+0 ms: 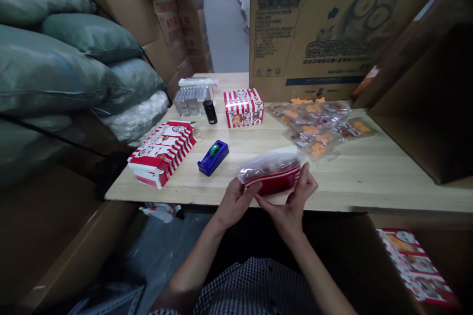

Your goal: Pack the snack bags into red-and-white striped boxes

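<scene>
Between both hands, just over the front edge of the table, is a red-and-white striped carton (273, 182) with clear plastic packaging showing at its top; the packaging's contents are blurred. My left hand (236, 199) grips its left end, thumb across the near side. My right hand (293, 202) holds the right end, fingers up along the side and thumb toward the lower middle. Ahead and to the left sits a blue tape dispenser (213, 157) with a green roll. Beyond the hands to the right lies a pile of clear packets (314, 128) with orange pieces inside.
An assembled striped box (244, 108) stands mid-table beside a black cylinder (210, 111) and clear plastic containers (194, 98). Flattened striped cartons (162, 152) are stacked at left. A large cardboard box (318, 29) rises behind. Printed boxes (417, 266) lie in a carton below right.
</scene>
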`<state>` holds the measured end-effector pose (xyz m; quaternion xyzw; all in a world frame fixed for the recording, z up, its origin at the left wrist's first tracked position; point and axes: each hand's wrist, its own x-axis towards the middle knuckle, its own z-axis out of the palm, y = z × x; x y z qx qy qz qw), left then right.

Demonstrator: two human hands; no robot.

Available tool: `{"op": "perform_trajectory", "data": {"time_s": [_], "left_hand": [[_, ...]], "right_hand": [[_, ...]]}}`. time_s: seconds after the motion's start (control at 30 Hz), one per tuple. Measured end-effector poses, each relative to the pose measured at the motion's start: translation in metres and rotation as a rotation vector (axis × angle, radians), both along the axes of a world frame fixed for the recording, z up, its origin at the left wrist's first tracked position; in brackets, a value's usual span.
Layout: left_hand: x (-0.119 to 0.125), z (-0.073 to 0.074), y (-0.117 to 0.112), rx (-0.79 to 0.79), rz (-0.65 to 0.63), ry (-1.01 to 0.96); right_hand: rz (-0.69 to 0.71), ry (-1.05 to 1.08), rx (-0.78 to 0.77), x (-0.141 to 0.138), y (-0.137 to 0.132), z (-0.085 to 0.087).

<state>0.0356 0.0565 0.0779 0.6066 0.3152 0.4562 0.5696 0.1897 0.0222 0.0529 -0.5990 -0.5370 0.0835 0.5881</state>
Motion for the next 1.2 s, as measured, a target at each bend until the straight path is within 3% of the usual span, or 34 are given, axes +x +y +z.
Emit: {"op": "perform_trajectory", "data": {"time_s": [0.2,0.33,0.5,0.73,1.0,1.2], "left_hand": [[-0.003,-0.004,0.013,-0.013,-0.08,0.046],[0.01,0.008,0.004,-0.071,0.029,-0.039],[0.023,0.018,0.003,-0.149,0.186,-0.053],[0.035,0.009,0.017,-0.189,0.314,-0.126],[0.02,-0.001,0.007,-0.276,0.129,-0.481],[0.018,-0.005,0.01,-0.327,0.098,-0.443]], "right_hand": [[0.233,0.618,-0.108,0.016,0.006,0.004],[0.273,0.828,-0.135,0.015,0.014,0.019],[0.251,0.851,-0.089,0.01,0.013,0.021],[0.288,0.96,-0.101,0.02,0.027,0.022],[0.268,0.937,-0.062,0.015,0.029,0.022],[0.282,0.873,-0.073,0.011,0.025,0.017]]}}
